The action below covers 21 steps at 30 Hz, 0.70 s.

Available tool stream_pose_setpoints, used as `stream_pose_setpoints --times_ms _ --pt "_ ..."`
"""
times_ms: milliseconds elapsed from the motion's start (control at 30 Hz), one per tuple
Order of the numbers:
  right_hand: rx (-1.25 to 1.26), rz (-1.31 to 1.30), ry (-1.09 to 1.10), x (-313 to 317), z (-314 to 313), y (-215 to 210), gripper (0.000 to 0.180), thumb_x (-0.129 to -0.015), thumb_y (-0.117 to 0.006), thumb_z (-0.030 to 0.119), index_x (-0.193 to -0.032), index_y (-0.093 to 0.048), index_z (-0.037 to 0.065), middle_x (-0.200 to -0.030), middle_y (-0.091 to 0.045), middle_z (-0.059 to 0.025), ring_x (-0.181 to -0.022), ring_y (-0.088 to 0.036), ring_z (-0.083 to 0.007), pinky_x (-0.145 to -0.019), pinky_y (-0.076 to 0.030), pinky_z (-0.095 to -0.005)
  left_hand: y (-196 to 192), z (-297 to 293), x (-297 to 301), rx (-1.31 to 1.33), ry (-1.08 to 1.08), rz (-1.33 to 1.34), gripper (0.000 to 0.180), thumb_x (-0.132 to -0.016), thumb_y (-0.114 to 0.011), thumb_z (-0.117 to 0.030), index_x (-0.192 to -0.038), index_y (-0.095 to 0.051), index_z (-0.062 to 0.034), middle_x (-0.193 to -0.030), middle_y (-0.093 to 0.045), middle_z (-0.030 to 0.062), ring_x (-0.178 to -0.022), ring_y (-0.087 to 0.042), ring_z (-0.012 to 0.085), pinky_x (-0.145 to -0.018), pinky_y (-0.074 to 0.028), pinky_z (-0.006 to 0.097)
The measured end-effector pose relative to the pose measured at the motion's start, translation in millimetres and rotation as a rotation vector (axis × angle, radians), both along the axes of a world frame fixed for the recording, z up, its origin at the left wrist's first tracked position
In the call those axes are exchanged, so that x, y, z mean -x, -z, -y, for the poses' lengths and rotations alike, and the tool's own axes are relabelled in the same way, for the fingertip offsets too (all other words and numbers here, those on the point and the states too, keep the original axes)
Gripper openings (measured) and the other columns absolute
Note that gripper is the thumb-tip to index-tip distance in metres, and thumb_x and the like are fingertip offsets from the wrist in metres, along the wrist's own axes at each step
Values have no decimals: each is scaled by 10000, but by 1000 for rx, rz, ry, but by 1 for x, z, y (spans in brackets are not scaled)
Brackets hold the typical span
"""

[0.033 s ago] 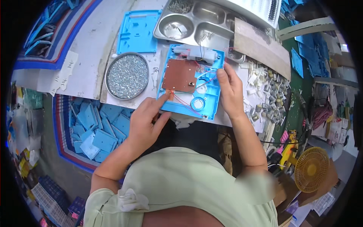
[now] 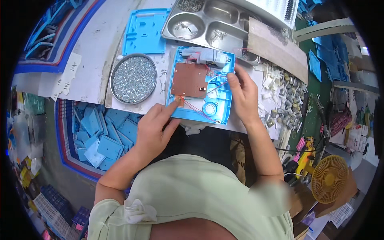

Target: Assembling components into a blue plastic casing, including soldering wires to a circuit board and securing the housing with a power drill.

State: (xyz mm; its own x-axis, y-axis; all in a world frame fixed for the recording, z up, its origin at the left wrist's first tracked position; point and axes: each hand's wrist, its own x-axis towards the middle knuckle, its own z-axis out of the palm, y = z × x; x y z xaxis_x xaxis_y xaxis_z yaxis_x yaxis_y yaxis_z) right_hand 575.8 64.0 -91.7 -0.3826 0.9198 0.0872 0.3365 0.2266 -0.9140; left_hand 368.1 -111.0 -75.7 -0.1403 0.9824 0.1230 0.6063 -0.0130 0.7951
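A blue plastic housing [image 2: 202, 86] lies open-side up on the white worktable [image 2: 96, 76], right at its near edge in front of the person. Inside it sits a brown circuit board [image 2: 189, 80], a grey part [image 2: 210, 57] at the far end, thin red wires [image 2: 200, 110] running across the near half, and a round ring moulding [image 2: 209, 109].

The left hand [image 2: 154, 130] has its forefinger stretched out, the tip pressing on the near left corner of the board while the other fingers curl loosely under. The right hand [image 2: 243, 94] rests on the housing's right edge, fingers bent together over the wires there; whether it pinches a wire I cannot tell.

Just left of the housing stands a round metal dish of small screws [image 2: 133, 79]. Beyond that lies a second blue cover [image 2: 145, 31], flat and apart. A compartmented steel tray [image 2: 208, 24] touches the housing's far end, with a wooden board [image 2: 276, 48] to its right. A heap of small white and grey parts [image 2: 280, 96] crowds the table beside the right hand. Below the table on the left, a bin holds stacked blue covers [image 2: 102, 136]. A yellow fan [image 2: 329, 178] stands low on the right.

Nothing blocks the housing except the two hands themselves. Both hands and the housing sit just as they did in the earlier frame.
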Motion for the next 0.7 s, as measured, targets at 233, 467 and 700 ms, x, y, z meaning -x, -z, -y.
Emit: stream_pose_setpoints --times_ms 233,467,700 --pt "-431 226 -115 -1 -19 11 196 -887 -739 191 -1011 -740 38 -768 -654 -105 -699 -553 -245 -654 -453 -366 12 -3 1 -20 70 -253 495 -825 -773 -63 -1311 -676 -73 -755 -521 96 -622 -540 270 -581 -453 381" --pt "257 -30 -93 -4 -42 4 169 -901 -759 150 -913 -729 -16 -804 -659 19 -724 -540 -55 -612 -423 -251 -11 -16 9 100 118 -173 437 -838 -772 -88 -1266 -687 -73 -787 -594 107 -634 -589 286 -584 -478 375" --pt "-417 84 -677 -27 40 -44 192 -725 -794 62 -910 -748 83 -857 -687 -70 -760 -637 -287 -694 -524 -363 -2 -45 -26 -177 384 -151 365 -812 -711 -154 -1160 -675 -49 -944 -619 88 -858 -623 262 -715 -495 381"
